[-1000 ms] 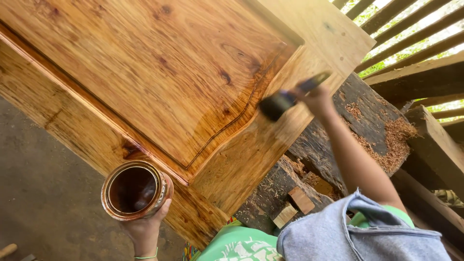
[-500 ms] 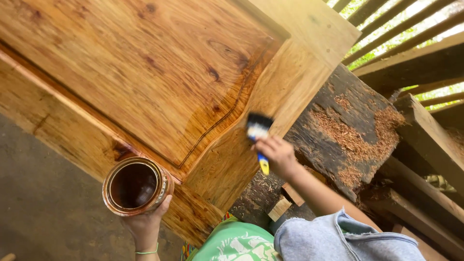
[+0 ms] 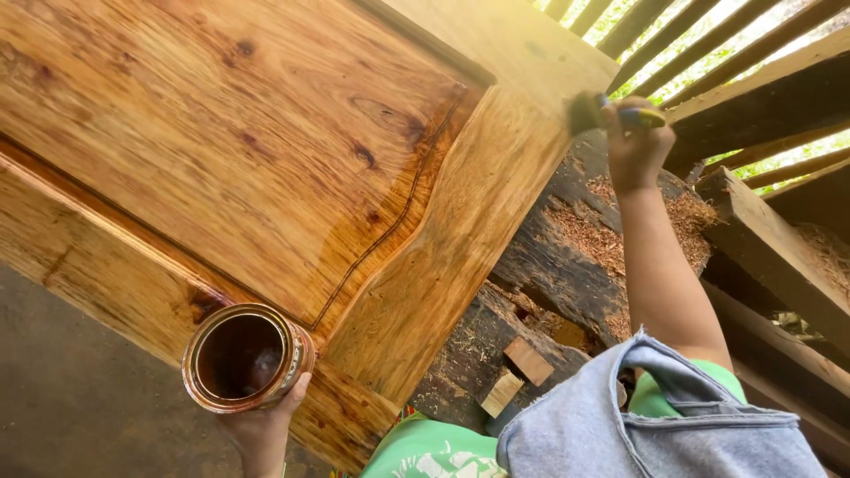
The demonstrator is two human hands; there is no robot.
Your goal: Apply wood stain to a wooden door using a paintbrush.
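Your right hand (image 3: 633,142), clamped on the brush (image 3: 611,113), meets the door's (image 3: 266,159) far edge; your left hand (image 3: 261,425) grips the tin (image 3: 246,357) nearside.

The person's right hand (image 3: 633,142) closes its grip on a paintbrush (image 3: 611,113) whose bristles touch the far edge of the glossy wooden door panel (image 3: 266,150), while the left hand (image 3: 266,425) holds an open can of dark varnish (image 3: 246,357) near the panel's lower edge.
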